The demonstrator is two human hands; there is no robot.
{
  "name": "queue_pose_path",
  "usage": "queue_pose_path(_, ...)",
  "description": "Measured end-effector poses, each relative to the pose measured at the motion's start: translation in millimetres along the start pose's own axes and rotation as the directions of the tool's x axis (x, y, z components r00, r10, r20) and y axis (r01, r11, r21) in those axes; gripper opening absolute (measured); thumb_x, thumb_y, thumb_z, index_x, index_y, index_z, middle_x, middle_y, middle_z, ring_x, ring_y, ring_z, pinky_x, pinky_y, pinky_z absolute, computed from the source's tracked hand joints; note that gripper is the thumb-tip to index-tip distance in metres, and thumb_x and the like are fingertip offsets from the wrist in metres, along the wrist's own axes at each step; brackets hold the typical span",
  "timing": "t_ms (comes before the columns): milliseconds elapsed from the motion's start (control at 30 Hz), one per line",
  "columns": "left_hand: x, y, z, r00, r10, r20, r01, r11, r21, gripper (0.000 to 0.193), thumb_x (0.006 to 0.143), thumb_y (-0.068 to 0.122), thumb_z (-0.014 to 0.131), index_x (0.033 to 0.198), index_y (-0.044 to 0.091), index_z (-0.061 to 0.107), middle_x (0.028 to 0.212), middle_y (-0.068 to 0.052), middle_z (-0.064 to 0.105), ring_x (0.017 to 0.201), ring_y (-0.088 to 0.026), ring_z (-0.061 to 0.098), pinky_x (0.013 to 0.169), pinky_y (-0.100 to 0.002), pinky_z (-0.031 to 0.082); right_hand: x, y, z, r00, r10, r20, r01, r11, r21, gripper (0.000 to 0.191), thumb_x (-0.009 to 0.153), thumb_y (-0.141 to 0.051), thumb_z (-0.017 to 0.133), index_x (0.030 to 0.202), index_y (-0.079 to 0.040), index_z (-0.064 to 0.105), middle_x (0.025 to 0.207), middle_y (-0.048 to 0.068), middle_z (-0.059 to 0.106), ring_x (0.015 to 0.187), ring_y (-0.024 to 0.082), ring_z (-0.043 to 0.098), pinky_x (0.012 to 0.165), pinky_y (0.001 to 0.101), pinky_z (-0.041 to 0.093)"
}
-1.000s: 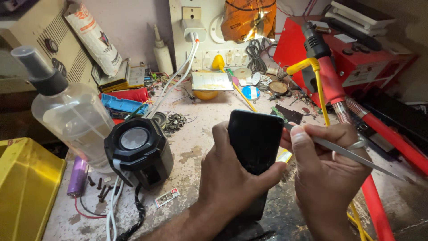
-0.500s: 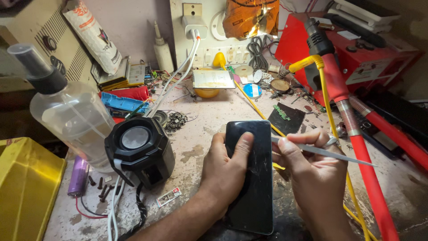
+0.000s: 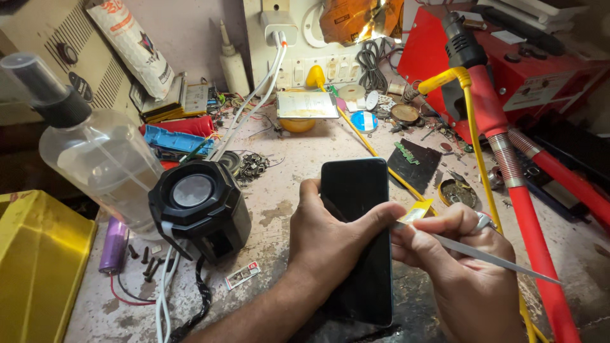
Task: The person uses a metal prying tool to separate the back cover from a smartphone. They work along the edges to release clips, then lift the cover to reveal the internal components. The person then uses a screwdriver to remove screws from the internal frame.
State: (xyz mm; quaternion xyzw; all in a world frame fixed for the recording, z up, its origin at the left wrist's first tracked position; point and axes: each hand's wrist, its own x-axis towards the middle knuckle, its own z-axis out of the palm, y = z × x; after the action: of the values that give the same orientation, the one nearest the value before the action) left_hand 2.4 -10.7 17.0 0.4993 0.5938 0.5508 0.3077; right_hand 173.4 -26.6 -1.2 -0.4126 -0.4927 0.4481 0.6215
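A black smartphone [image 3: 356, 190] lies flat on the workbench, dark screen up. My left hand [image 3: 330, 238] grips it across the middle, thumb on the left edge and fingers over the glass toward the right edge. My right hand [image 3: 460, 270] pinches a thin metal pry tool [image 3: 495, 257] whose tip meets the phone's right edge, beside a small yellow tab [image 3: 416, 211].
A black speaker [image 3: 197, 206] and a clear spray bottle [image 3: 95, 159] stand to the left, with a yellow box [image 3: 35, 267], a purple cell [image 3: 114, 244] and loose screws. A red hot-air wand [image 3: 508, 165] with yellow cable runs along the right. Circuit boards and parts litter the back.
The phone has come down from a raised tilt to lie flat on the bench. My left hand now presses across it, and the tool tip has reached its right edge.
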Motion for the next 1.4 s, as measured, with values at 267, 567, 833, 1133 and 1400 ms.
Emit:
queue_pose_path(267, 2.2, 7.3, -2.3, 0.998, -0.051, -0.032, 0.053, 0.997, 0.047, 0.087, 0.052, 0.061, 0.09, 0.105, 0.001, 0.055, 0.087, -0.012, 0.075, 0.076, -0.023, 0.079, 0.065, -0.036, 0.063, -22.6, -1.8, -0.6, 0.999, -0.04, -0.013, 0.036, 0.966, -0.256, 0.006, 0.084, 0.006, 0.07, 0.089, 0.006, 0.067, 0.09, 0.02, 0.079, 0.08, 0.022, 0.078, 0.078, 0.0346, 0.065)
queue_pose_path(567, 2.1, 9.5, -0.7, 0.996, -0.069, -0.057, 0.072, 0.996, 0.06, 0.09, 0.053, 0.061, 0.09, 0.107, 0.0, 0.052, 0.087, -0.014, 0.075, 0.076, -0.025, 0.079, 0.066, -0.036, 0.063, -21.5, 16.9, -29.8, 0.978, -0.053, 0.2, 0.084, 0.985, -0.152, 0.014, 0.087, 0.01, 0.075, 0.089, 0.003, 0.063, 0.093, 0.02, 0.077, 0.086, 0.021, 0.076, 0.079, 0.0343, 0.065)
queue_pose_path(833, 1.7, 8.3, 1.0, 0.998, -0.036, -0.06, 0.04, 0.996, 0.074, 0.089, 0.053, 0.061, 0.09, 0.105, 0.001, 0.051, 0.085, -0.015, 0.075, 0.075, -0.025, 0.079, 0.063, -0.037, 0.063, -10.8, 8.2, -35.6, 0.955, 0.271, 0.123, -0.257, 0.959, -0.12, 0.015, 0.085, 0.012, 0.076, 0.09, 0.006, 0.063, 0.086, 0.024, 0.078, 0.076, 0.028, 0.079, 0.071, 0.0406, 0.067)
queue_pose_path(1133, -1.6, 9.9, 0.4, 0.996, 0.034, -0.079, -0.029, 0.997, 0.066, 0.088, 0.056, 0.056, 0.092, 0.109, 0.0, 0.049, 0.085, -0.016, 0.075, 0.074, -0.026, 0.079, 0.064, -0.036, 0.064, -40.9, -11.4, 9.1, 0.988, 0.015, -0.151, -0.136, 0.523, -0.841, 0.018, 0.076, -0.01, 0.09, 0.075, -0.004, 0.072, 0.066, 0.006, 0.074, 0.062, 0.012, 0.073, 0.062, 0.0247, 0.059)
queue_pose_path(1400, -4.1, 13.0, -2.5, 0.995, 0.075, -0.07, -0.072, 0.997, 0.036, 0.088, 0.057, 0.054, 0.092, 0.11, -0.001, 0.049, 0.085, -0.015, 0.076, 0.074, -0.023, 0.079, 0.065, -0.035, 0.064, -37.3, -19.2, 17.2, 0.982, 0.07, -0.174, -0.187, 0.434, -0.881, 0.019, 0.081, -0.015, 0.086, 0.08, -0.006, 0.069, 0.069, 0.007, 0.076, 0.065, 0.011, 0.074, 0.067, 0.0276, 0.059)
